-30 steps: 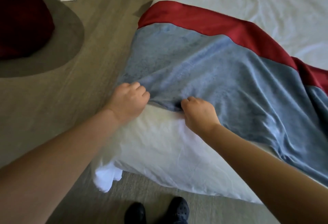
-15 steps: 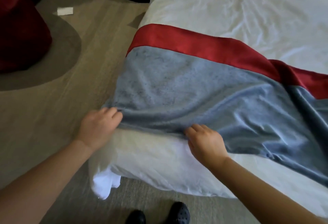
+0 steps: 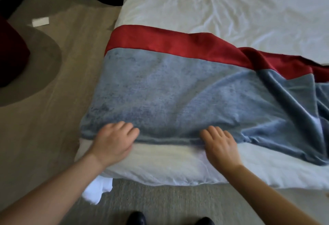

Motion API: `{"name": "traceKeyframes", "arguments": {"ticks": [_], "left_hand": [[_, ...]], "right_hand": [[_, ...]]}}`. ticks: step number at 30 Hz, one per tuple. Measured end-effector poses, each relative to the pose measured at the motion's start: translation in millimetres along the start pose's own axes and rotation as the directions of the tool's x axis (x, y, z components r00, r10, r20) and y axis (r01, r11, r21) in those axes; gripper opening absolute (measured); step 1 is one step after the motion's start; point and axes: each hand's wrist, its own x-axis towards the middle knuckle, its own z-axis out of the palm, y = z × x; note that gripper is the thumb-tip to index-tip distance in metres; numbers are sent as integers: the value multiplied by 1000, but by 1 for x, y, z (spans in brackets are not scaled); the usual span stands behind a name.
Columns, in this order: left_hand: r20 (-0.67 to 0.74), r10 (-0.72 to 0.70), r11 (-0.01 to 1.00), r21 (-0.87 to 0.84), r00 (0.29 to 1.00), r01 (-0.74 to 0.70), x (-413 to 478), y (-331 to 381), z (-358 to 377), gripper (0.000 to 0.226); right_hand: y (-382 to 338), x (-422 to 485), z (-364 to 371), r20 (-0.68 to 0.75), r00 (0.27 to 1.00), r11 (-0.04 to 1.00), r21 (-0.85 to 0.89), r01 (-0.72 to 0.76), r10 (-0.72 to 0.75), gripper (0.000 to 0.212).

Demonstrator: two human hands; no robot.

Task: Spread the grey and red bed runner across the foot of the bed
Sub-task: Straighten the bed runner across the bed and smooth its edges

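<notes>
Grey runner (image 3: 178, 96) edge under left hand (image 3: 114, 142), right hand (image 3: 220, 146); grips flat, open, pressing, grasping nothing.

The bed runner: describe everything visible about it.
The bed runner is soft, velvety-looking grey cloth with a red band along its far edge. It lies across the white bed, flat at the left corner, bunched in folds toward the right. The left hand and right hand rest open on its near edge.
</notes>
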Motion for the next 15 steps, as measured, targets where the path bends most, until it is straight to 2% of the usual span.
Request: {"name": "traceKeyframes", "arguments": {"ticks": [4, 6, 8, 10, 12, 14, 15], "left_hand": [[-63, 114, 992, -50, 991, -117, 61, 74, -8, 5], [-100, 152, 986, -57, 983, -158, 89, 109, -10, 4], [-124, 176, 981, -60, 976, -185, 111, 137, -13, 8], [-115, 207, 975, -54, 972, -214, 123, 158, -11, 11], [-76, 244, 967, -51, 967, -248, 122, 170, -6, 16], [-42, 260, 962, -74, 965, -262, 113, 175, -1, 19], [-40, 254, 963, -84, 966, -256, 109, 177, 2, 17]], "right_hand": [[62, -27, -4, -75, 984, 980, -101, -169, 162, 18], [89, -35, -5, -64, 969, 965, -99, -244, 238, 24], [106, -39, -6, -22, 970, 968, -64, -242, 241, 32], [115, -46, -6, 3, 987, 987, -14, -161, 161, 33], [121, -58, -4, -3, 1000, 999, 48, 10, -10, 27], [128, -73, -2, -13, 974, 971, 85, 225, -225, 16], [132, -80, -2, -13, 953, 948, 96, 303, -303, 22]]}}
